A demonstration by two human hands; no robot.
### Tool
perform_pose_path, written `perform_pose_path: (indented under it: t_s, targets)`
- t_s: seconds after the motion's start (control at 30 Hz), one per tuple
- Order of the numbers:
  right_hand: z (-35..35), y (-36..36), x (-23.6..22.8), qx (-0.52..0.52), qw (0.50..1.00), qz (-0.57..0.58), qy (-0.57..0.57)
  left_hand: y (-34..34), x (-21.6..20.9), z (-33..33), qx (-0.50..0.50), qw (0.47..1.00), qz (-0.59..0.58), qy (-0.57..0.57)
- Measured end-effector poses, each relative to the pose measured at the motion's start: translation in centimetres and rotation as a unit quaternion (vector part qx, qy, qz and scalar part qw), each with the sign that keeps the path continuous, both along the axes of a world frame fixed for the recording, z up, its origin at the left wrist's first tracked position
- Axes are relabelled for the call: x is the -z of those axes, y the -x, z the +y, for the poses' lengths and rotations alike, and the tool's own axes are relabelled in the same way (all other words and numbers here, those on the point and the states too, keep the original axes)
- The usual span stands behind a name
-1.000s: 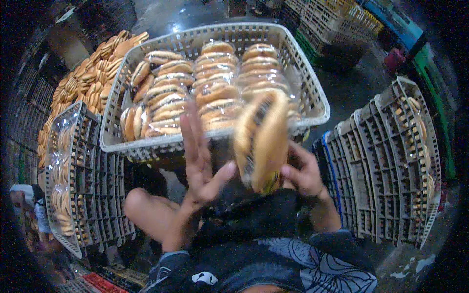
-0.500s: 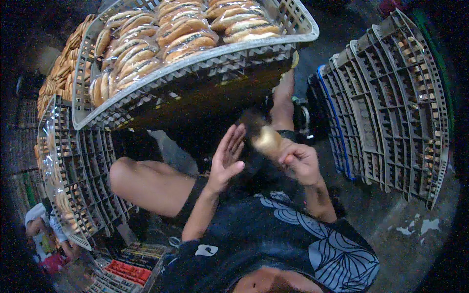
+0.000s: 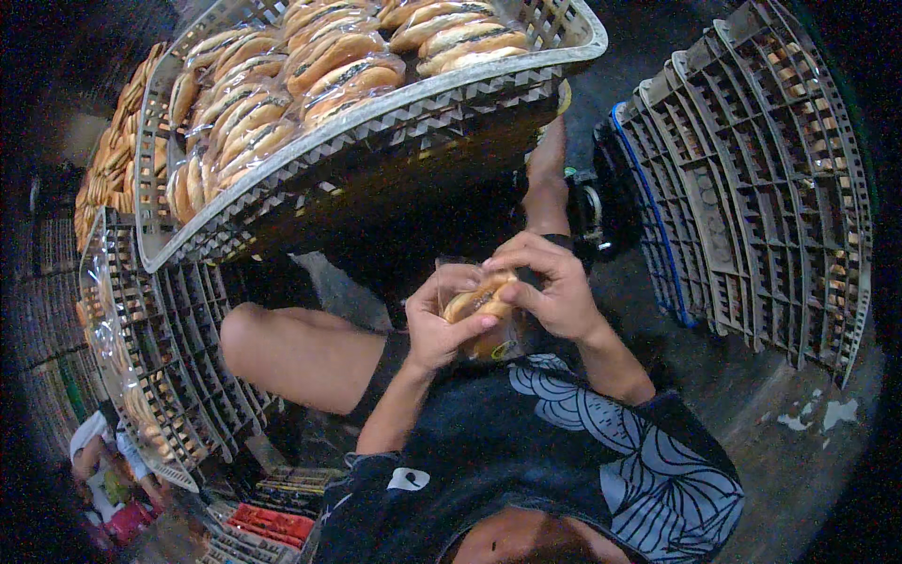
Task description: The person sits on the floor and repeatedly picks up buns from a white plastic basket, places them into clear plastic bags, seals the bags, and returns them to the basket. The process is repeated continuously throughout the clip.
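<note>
A golden filled bun (image 3: 477,299) in a clear plastic bag (image 3: 492,344) is held over my lap, between both hands. My left hand (image 3: 440,320) grips its left side, thumb laid across the front. On the other side my right hand (image 3: 545,285) pinches the bun's upper right end between thumb and fingers. The bag's lower part hangs loose below the bun. Ahead of me, a pale plastic crate (image 3: 376,101) holds rows of similar bagged buns (image 3: 348,80) with a dark filling.
Stacked crates stand on the right (image 3: 742,188) and on the left (image 3: 178,348), with buns showing in them. More unwrapped buns (image 3: 122,150) are piled at the far left. A red crate (image 3: 272,524) lies at lower left, near another person (image 3: 108,470).
My right hand has brought the bun left and up to my left hand. My left hand, open before, has closed on it. The clear bag now shows around the bun.
</note>
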State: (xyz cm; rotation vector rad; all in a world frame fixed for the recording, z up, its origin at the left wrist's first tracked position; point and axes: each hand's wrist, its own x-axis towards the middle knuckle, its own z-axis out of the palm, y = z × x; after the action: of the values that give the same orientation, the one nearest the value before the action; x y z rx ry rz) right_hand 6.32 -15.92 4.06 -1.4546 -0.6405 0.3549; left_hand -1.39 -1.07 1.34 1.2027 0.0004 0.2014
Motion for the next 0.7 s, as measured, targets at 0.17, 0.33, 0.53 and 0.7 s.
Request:
perform_pose_path:
  t_s: [0.17,0.33,0.53,0.7]
  targets:
    - [-0.6,0.3,-0.2,-0.039,0.989,0.141,0.006,-0.7,0.7,0.8,0.045,0.992,0.018,-0.114]
    - [0.3,1.4,0.8,0.059,0.981,0.185,-0.009,-0.9,-1.1,-0.3,0.016,0.972,0.107,-0.209]
    - [-0.2,1.6,0.3,0.086,0.983,0.008,0.164,0.0,-0.6,-1.1,-0.03,0.983,0.143,-0.113]
    - [-2.1,2.5,1.4,0.012,0.964,-0.095,0.246,-0.3,-2.0,-1.0,0.106,0.898,0.161,-0.396]
